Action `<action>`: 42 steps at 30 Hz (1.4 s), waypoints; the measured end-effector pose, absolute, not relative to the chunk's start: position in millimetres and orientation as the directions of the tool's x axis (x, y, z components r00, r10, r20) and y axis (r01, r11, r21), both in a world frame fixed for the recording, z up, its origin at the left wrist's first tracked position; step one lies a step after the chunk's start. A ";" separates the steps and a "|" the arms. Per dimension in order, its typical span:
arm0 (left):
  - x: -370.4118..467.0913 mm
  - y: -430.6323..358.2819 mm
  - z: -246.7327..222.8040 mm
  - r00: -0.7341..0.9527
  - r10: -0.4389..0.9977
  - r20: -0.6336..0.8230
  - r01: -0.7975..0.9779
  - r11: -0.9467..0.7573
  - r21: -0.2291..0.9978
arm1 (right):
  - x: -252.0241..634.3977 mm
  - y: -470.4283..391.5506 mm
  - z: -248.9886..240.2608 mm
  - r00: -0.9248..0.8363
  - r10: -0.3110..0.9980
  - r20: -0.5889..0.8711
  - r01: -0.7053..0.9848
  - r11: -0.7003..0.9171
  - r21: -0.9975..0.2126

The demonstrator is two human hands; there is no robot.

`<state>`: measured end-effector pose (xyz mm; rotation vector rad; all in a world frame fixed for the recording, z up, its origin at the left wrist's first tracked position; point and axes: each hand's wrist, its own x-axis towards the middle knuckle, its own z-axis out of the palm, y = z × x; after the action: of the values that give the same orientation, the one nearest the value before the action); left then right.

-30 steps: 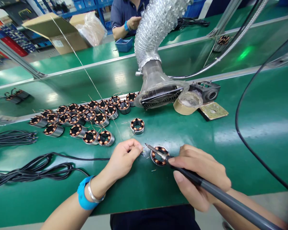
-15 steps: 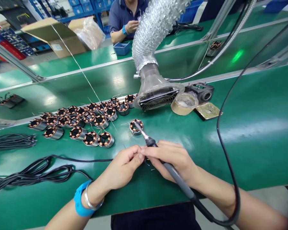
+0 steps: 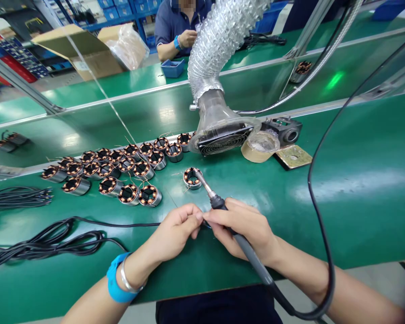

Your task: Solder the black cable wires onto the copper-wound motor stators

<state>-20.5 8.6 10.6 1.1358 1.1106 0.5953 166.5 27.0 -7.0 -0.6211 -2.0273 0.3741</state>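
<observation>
My right hand is closed around a soldering iron, whose metal tip points away from me. Just behind or over that tip sits a single motor stator with copper windings; I cannot tell whether the two touch. My left hand pinches the end of a black cable that comes in from the left. Thumb and fingertips of both hands nearly meet at the cable's end, where a bit of blue wire shows. The fingers hide most of the wire ends.
Several stators stand in rows at the left back. Black cable coils lie at left. A fume extractor hood hangs over the bench near a tape roll and a sponge tray. A co-worker sits opposite.
My right hand and the soldering iron have shifted slightly right, the tip moving toward the stator's right rim. Less of the wire ends shows between my fingers.
</observation>
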 end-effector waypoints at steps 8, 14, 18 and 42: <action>-12.0 7.1 7.2 0.265 0.828 -0.494 -0.029 0.519 0.855 | 170.5 27.4 -5.2 -0.385 0.679 0.626 0.276 0.731 -0.624; -7.9 5.3 3.1 0.158 0.870 -0.466 0.000 0.472 0.881 | 166.7 28.1 -10.7 -0.308 0.698 0.647 0.307 0.716 -0.627; -5.5 4.9 0.0 0.106 0.893 -0.438 0.050 0.435 0.899 | 165.2 29.0 -14.0 -0.310 0.622 0.719 0.351 0.778 -0.521; -5.9 3.1 2.2 0.091 0.960 -0.266 0.339 0.221 0.914 | 209.0 17.6 -5.8 -0.075 0.882 0.464 -0.010 0.465 -0.885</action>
<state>-5.9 3.1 2.2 1.3097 1.4479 0.7478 209.0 17.6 -5.8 -0.8136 -1.4597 0.8914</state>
